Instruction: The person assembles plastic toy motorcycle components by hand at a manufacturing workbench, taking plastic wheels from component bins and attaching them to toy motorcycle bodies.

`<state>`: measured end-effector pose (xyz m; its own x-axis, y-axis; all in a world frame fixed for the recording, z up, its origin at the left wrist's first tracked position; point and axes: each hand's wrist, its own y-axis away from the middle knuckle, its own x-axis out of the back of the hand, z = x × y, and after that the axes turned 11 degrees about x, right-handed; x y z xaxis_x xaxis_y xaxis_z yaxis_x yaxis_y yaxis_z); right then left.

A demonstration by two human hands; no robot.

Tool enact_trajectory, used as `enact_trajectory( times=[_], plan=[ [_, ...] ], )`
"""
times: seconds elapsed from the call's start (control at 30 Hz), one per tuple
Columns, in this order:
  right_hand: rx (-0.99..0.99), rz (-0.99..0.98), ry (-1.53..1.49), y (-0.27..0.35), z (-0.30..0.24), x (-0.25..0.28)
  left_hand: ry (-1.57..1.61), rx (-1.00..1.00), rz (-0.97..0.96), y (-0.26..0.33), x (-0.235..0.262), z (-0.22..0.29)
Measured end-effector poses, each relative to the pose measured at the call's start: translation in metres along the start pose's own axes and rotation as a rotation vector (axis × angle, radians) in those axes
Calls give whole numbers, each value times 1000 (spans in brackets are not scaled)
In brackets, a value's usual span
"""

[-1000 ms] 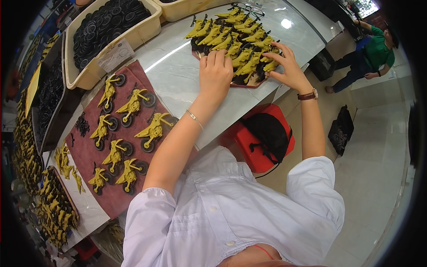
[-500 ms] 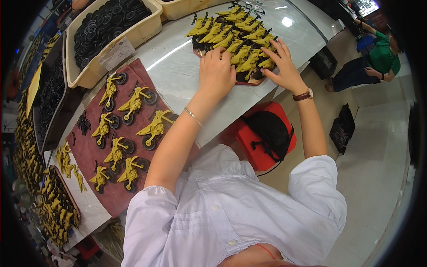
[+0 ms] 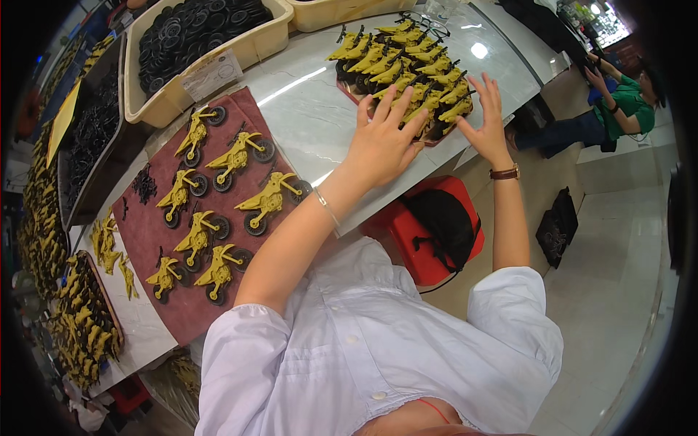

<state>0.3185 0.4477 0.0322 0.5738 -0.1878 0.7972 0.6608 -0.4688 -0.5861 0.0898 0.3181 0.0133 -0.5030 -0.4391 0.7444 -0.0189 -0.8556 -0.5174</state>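
Both hands are hovering open — left hand [image 3: 379, 142] and right hand [image 3: 486, 125], fingers spread, gripping nothing — flanking the packed tray of yellow toy motorbikes [image 3: 407, 69] on the white table [image 3: 313, 123], seemingly squaring the rows.

Glossy marbled tabletop [image 3: 313, 109]; matt maroon cloth mat [image 3: 156, 240]; yellow plastic toy motorcycles [image 3: 407, 65].

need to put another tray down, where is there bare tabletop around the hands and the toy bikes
Bare marble lies between the maroon mat and the tray of stacked yellow motorcycles, under the left hand. A smaller strip runs behind that tray. Crowded: the mat with its seven motorcycles, the bin of black tyres, and the table's left end. The right hand hovers at the tray's edge.
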Motion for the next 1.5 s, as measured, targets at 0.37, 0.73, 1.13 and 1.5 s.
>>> enact_trajectory(
  times=[0.37,0.73,1.13,1.5],
  plan=[
    [-364,105,-590,22,1,-23,-63,46,-167,26,9,-8],
    [-616,59,-363,46,67,-38,-154,39,-95,29,0,-26],
    [-283,-9,22,54,-1,-25,-243,76,-260,50,49,-39],
    [-561,314,-487,48,-85,-11,15,305,12,91,150,-58]
  ],
)
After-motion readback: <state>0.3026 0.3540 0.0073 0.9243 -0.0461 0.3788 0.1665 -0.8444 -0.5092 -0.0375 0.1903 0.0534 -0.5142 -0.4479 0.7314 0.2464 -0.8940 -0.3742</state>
